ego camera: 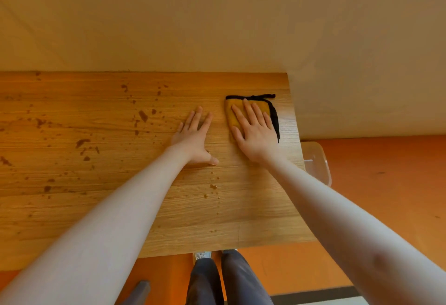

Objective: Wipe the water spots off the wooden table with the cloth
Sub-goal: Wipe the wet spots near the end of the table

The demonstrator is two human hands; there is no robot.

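- Near the tabletop's [144, 220] far right corner, the folded yellow cloth [233, 114] with black trim lies flat under the right hand [253, 133], fingers straight and pressing down on it.
- Just left of it, the left hand [193, 138] rests flat on bare wood, fingers spread and holding nothing.
- Water spots [142, 115] dot the left half; small drops [213, 186] trail toward the near edge.
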